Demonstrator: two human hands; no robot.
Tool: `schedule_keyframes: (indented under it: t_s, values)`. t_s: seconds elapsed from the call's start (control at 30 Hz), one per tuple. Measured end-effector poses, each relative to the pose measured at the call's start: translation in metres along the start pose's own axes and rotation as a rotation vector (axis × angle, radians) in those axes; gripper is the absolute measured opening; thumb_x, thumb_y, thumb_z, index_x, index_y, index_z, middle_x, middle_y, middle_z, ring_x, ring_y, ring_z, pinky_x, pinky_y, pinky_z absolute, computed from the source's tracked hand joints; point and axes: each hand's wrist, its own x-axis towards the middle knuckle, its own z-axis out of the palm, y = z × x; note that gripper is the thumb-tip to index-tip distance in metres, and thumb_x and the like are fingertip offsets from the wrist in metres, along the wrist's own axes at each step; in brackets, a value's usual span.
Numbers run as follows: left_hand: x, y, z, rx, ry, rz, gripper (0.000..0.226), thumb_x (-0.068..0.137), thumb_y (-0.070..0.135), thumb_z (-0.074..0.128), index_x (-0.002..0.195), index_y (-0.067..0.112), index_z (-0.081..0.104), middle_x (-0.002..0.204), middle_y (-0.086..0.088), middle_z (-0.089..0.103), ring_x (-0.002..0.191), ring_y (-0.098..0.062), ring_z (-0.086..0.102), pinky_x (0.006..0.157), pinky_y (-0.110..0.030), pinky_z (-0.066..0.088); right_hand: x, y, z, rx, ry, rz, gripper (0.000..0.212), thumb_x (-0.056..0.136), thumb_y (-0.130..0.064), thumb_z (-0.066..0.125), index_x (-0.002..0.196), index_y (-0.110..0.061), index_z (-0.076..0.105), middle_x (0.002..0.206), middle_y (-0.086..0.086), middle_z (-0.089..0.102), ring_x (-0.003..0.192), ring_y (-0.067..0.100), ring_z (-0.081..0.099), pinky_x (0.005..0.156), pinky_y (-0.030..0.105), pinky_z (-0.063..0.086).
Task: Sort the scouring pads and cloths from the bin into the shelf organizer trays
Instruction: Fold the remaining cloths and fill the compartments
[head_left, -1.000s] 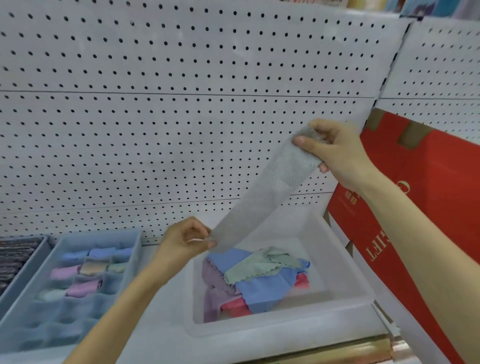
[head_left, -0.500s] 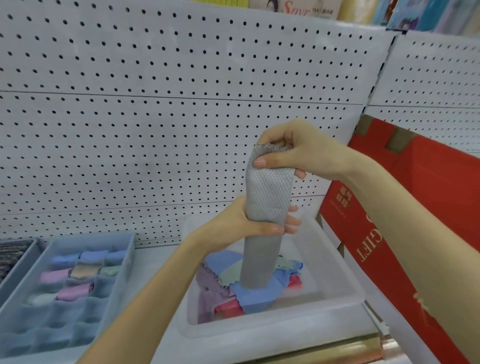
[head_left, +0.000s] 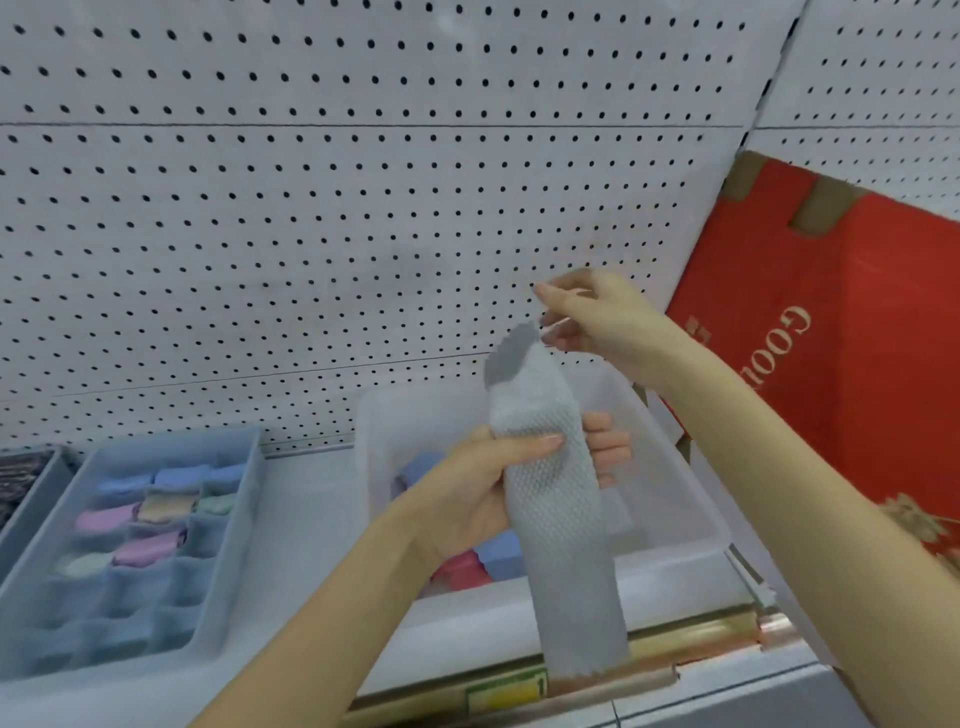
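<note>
Head view: the left hand (head_left: 478, 493) grips a long grey waffle-textured cloth (head_left: 561, 519) round its middle, thumb across the front and fingers (head_left: 605, 452) curled behind it. The cloth hangs upright over the front of a clear plastic bin (head_left: 675, 561), its lower end past the shelf edge (head_left: 649, 644). The right hand (head_left: 597, 322) hovers just beside the cloth's top corner with fingers loosely spread; whether they touch it is too blurred to tell. Blue and pink cloths (head_left: 498, 551) lie in the bin. To the left on the shelf stands a blue divided organizer tray (head_left: 228, 545) with rolled pastel cloths (head_left: 150, 545) in its rear compartments. A red cardboard box (head_left: 831, 364) leans against the white pegboard (head_left: 311, 234).
</note>
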Motion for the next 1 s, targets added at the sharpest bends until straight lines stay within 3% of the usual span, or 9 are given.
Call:
schedule_keyframes:
  t_s: [0.07, 0.17, 0.27, 0.37, 0.43, 0.6, 0.77, 0.87, 1.0]
  values:
    - [0.003, -0.003, -0.014, 0.039, 0.164, 0.055, 0.035, 0.096, 0.003, 0.043, 0.127, -0.001, 0.058, 0.131, -0.014, 0.061, 0.121, -0.022, 0.059, 0.094, -0.03, 0.052, -0.005, 0.025, -0.002, -0.102, 0.12, 0.018, 0.015, 0.092, -0.036, 0.061, 0.096, -0.022, 0.056, 0.092, 0.007, 0.062, 0.065, 0.012, 0.06, 0.062, 0.023, 0.049]
    - [0.004, -0.004, -0.031, -0.045, 0.31, 0.061, 0.034, 0.092, 0.006, 0.045, 0.12, 0.0, 0.063, 0.119, -0.012, 0.068, 0.103, -0.018, 0.068, 0.084, -0.029, 0.056, -0.033, 0.062, 0.011, -0.022, -0.009, 0.064, 0.015, 0.094, -0.03, 0.058, 0.104, -0.019, 0.056, 0.085, 0.005, 0.067, 0.075, 0.015, 0.062, 0.067, 0.025, 0.051]
    - [0.004, -0.002, -0.041, -0.155, 0.282, 0.022, 0.035, 0.089, 0.005, 0.041, 0.108, 0.0, 0.071, 0.11, -0.018, 0.067, 0.098, -0.022, 0.065, 0.081, -0.024, 0.055, -0.055, 0.093, 0.038, 0.138, -0.148, 0.072, 0.027, 0.092, -0.013, 0.059, 0.118, -0.013, 0.052, 0.086, 0.007, 0.069, 0.079, 0.011, 0.064, 0.076, 0.025, 0.052]
    - [0.005, 0.001, -0.053, -0.108, 0.286, -0.072, 0.041, 0.092, 0.011, 0.044, 0.128, -0.003, 0.058, 0.132, -0.025, 0.055, 0.115, -0.026, 0.056, 0.093, -0.026, 0.049, -0.055, 0.107, 0.057, 0.319, -0.142, 0.036, 0.045, 0.086, -0.002, 0.066, 0.126, -0.012, 0.048, 0.081, 0.003, 0.067, 0.078, 0.007, 0.063, 0.074, 0.019, 0.048]
    - [0.004, 0.003, -0.06, -0.05, 0.298, -0.142, 0.044, 0.091, 0.015, 0.048, 0.13, -0.002, 0.055, 0.134, -0.02, 0.057, 0.116, -0.024, 0.058, 0.096, -0.028, 0.047, -0.051, 0.107, 0.064, 0.361, -0.118, 0.024, 0.05, 0.085, 0.003, 0.065, 0.129, -0.012, 0.046, 0.087, 0.006, 0.065, 0.08, 0.007, 0.063, 0.073, 0.016, 0.048]
    - [0.005, 0.016, -0.064, 0.036, 0.41, -0.206, 0.044, 0.086, 0.02, 0.05, 0.127, 0.009, 0.06, 0.125, -0.014, 0.064, 0.101, -0.021, 0.065, 0.085, -0.029, 0.052, -0.048, 0.104, 0.075, 0.407, -0.128, 0.001, 0.053, 0.082, 0.0, 0.071, 0.127, -0.021, 0.049, 0.085, 0.019, 0.058, 0.082, 0.019, 0.055, 0.074, 0.022, 0.047]
    - [-0.001, 0.021, -0.064, 0.191, 0.396, -0.365, 0.027, 0.1, 0.026, 0.046, 0.118, 0.014, 0.061, 0.117, -0.008, 0.07, 0.109, -0.022, 0.065, 0.097, -0.039, 0.048, -0.04, 0.103, 0.073, 0.283, 0.058, -0.086, 0.041, 0.081, 0.001, 0.072, 0.111, -0.024, 0.061, 0.065, 0.014, 0.046, 0.059, 0.015, 0.043, 0.057, 0.021, 0.038]
    - [-0.002, 0.015, -0.065, 0.442, 0.568, -0.238, 0.017, 0.093, 0.009, 0.061, 0.11, 0.007, 0.065, 0.104, -0.012, 0.072, 0.091, -0.022, 0.07, 0.078, -0.027, 0.058, -0.035, 0.101, 0.071, 0.226, 0.054, -0.121, 0.02, 0.08, 0.002, 0.072, 0.084, -0.017, 0.073, 0.065, 0.014, 0.057, 0.064, 0.019, 0.046, 0.062, 0.029, 0.039]
    - [0.004, 0.008, -0.066, 0.608, 0.883, 0.013, 0.039, 0.079, 0.0, 0.075, 0.107, 0.014, 0.052, 0.095, -0.012, 0.068, 0.078, -0.02, 0.067, 0.067, -0.025, 0.058, -0.032, 0.094, 0.064, 0.198, 0.077, -0.088, 0.018, 0.078, -0.001, 0.075, 0.083, -0.018, 0.074, 0.067, 0.006, 0.059, 0.062, 0.011, 0.046, 0.057, 0.018, 0.042]
